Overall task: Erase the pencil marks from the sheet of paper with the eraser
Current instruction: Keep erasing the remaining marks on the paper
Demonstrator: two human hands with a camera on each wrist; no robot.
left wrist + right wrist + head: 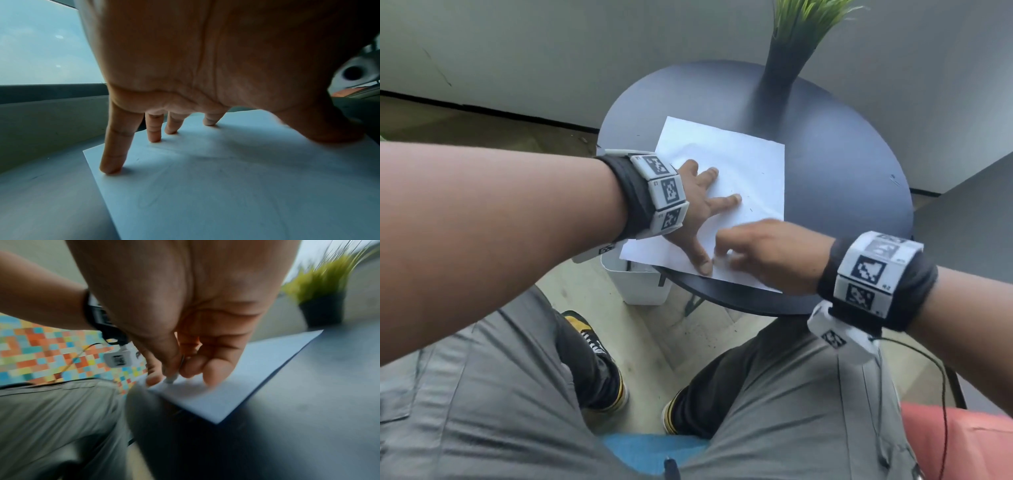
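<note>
The sheet of paper lies flat on the round dark table, its near left corner hanging a little past the table edge. A few short pencil marks show near the middle of the sheet, close to the right edge; fainter lines can be made out under the left palm in the left wrist view, though they are too pale to read clearly.

The eraser is a small pale piece pinched between the thumb and curled fingers of the right hand, its tip down on the paper near the front edge. The blur in the right wrist view suggests a rubbing stroke is under way. The left hand is spread wide with straight fingers, fingertips and thumb pressing the sheet to the table; it grasps nothing. The left thumb lies just beside the right fingertips.

The step in hand looks like erasing near the front edge. The marks farther up seem untouched, so the next move probably calls for carrying the eraser toward them while the left hand holds the sheet down so that it neither slides nor creases.

A dark pot with green grass stands at the back of the table, and a white bin sits on the floor below the front edge.
</note>
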